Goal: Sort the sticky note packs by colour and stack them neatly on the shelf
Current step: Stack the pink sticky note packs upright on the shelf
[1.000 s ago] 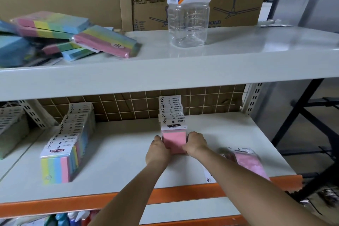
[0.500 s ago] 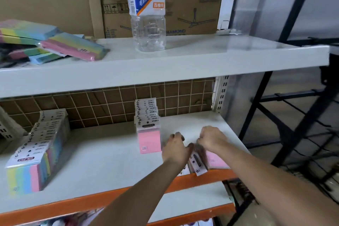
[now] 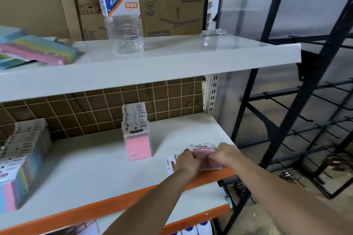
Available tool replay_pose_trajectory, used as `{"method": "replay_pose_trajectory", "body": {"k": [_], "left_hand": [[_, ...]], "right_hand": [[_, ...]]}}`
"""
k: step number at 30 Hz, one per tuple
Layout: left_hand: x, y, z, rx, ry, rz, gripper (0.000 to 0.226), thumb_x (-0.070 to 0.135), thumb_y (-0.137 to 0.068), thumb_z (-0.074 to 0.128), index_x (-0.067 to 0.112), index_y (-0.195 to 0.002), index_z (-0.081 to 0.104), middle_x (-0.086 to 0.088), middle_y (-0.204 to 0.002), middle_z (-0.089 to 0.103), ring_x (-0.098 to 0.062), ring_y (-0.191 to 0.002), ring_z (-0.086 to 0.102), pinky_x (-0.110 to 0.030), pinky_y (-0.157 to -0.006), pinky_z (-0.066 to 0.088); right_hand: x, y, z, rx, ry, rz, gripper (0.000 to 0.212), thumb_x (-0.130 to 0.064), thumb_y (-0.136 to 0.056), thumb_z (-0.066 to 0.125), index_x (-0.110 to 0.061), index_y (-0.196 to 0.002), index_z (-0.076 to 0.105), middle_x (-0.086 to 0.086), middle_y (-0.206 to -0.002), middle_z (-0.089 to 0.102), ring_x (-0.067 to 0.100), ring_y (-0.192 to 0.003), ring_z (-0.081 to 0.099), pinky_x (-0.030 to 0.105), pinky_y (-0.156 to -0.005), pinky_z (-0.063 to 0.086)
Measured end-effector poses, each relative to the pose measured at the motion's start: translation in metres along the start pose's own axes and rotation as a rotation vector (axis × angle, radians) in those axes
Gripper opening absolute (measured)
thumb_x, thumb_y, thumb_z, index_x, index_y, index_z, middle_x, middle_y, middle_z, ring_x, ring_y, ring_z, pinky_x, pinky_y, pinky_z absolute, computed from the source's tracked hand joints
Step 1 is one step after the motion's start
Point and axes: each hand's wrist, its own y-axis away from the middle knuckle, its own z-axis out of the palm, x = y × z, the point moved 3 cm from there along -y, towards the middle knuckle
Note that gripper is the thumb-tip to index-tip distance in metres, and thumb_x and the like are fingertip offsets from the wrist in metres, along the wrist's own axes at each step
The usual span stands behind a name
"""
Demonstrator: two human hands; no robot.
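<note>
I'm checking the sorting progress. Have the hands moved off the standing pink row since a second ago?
Yes. Both the left hand and right hand moved right from the pink row, onto loose pink packs by the shelf's orange edge.

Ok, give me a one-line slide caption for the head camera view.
Both hands, left and right, gather loose pink sticky note packs at the shelf's front edge, right of the upright pink row.

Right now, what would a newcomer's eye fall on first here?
Both hands, left hand and right hand, gripping loose pink packs at the middle shelf's front right edge. Next, the upright pink row mid-shelf, and the big clear bottle on the top shelf.
</note>
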Motion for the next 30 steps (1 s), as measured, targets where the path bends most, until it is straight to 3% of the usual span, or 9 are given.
{"method": "replay_pose_trajectory", "body": {"k": [4,6,8,10,16,23,25,27,30], "left_hand": [[-0.004,-0.009,0.004,-0.006,0.061,-0.06,0.03,0.025,-0.079,0.058,0.01,-0.105,0.06,-0.012,-0.098,0.069,-0.031,-0.089,0.068,-0.036,-0.076,0.057],[-0.006,-0.01,-0.001,-0.024,0.133,-0.1,0.022,0.016,-0.08,0.058,0.004,-0.098,0.062,-0.012,-0.079,0.066,-0.026,-0.067,0.065,-0.031,-0.059,0.055],[-0.008,-0.009,-0.006,-0.07,0.224,-0.134,0.009,0.01,-0.08,0.061,0.003,-0.086,0.061,-0.01,-0.059,0.058,-0.02,-0.042,0.055,-0.024,-0.039,0.044],[-0.011,-0.009,-0.009,-0.077,0.271,-0.153,0.006,0.009,-0.082,0.061,0.006,-0.078,0.057,-0.008,-0.055,0.055,-0.017,-0.036,0.05,-0.02,-0.038,0.037],[-0.022,-0.014,-0.025,-0.02,0.412,-0.162,0.032,0.022,-0.079,0.07,0.014,-0.097,0.044,-0.013,-0.094,0.064,-0.024,-0.072,0.058,-0.025,-0.055,0.045],[-0.031,-0.003,-0.055,0.018,0.601,-0.198,0.047,0.013,-0.054,0.067,-0.001,-0.098,0.055,-0.013,-0.063,0.055,-0.021,-0.05,0.051,-0.025,-0.05,0.042],[-0.032,0.001,-0.063,0.066,0.648,-0.15,0.061,0.015,-0.051,0.066,0.006,-0.109,0.05,-0.015,-0.08,0.061,-0.024,-0.063,0.058,-0.025,-0.051,0.046],[-0.036,0.003,-0.071,0.117,0.645,-0.105,0.064,0.013,-0.06,0.073,0.014,-0.116,0.041,-0.018,-0.104,0.063,-0.031,-0.09,0.066,-0.036,-0.071,0.054],[-0.044,0.001,-0.083,0.191,0.637,-0.062,0.079,0.019,-0.054,0.072,0.01,-0.125,0.039,-0.017,-0.108,0.062,-0.035,-0.103,0.063,-0.039,-0.082,0.053]], "right_hand": [[-0.005,0.004,-0.002,0.002,-0.016,-0.001,0.041,-0.039,-0.088,0.06,-0.009,-0.117,0.059,0.01,-0.115,0.064,0.025,-0.106,0.06,0.022,-0.069,0.037],[-0.008,0.0,-0.001,-0.017,-0.032,-0.006,0.042,-0.041,-0.083,0.065,-0.01,-0.112,0.061,0.008,-0.104,0.064,0.024,-0.101,0.06,0.022,-0.061,0.037],[-0.013,-0.004,-0.001,-0.034,-0.047,-0.028,0.037,-0.042,-0.078,0.07,-0.011,-0.095,0.062,0.003,-0.084,0.058,0.022,-0.086,0.059,0.022,-0.048,0.032],[-0.022,-0.008,-0.001,-0.02,-0.069,-0.048,0.031,-0.037,-0.076,0.072,-0.012,-0.072,0.054,0.0,-0.067,0.051,0.018,-0.067,0.055,0.023,-0.044,0.03],[-0.052,-0.011,0.005,0.02,-0.074,-0.135,0.041,-0.042,-0.07,0.077,-0.017,-0.066,0.045,-0.003,-0.068,0.048,0.009,-0.058,0.046,0.026,-0.045,0.028],[-0.083,-0.006,0.011,0.049,-0.207,-0.24,0.019,-0.021,-0.076,0.07,-0.009,-0.088,0.061,0.006,-0.087,0.062,0.022,-0.08,0.058,0.027,-0.06,0.04],[-0.093,-0.002,0.01,0.061,-0.255,-0.284,0.019,-0.017,-0.077,0.068,-0.01,-0.093,0.061,0.007,-0.092,0.064,0.023,-0.085,0.059,0.029,-0.068,0.045],[-0.104,0.002,0.01,0.066,-0.301,-0.332,0.017,-0.017,-0.078,0.068,-0.014,-0.092,0.057,0.004,-0.088,0.061,0.021,-0.084,0.058,0.029,-0.067,0.045],[-0.121,0.007,0.011,0.065,-0.34,-0.377,0.02,-0.017,-0.08,0.067,-0.016,-0.094,0.053,0.003,-0.088,0.059,0.016,-0.077,0.054,0.024,-0.055,0.038]]}}
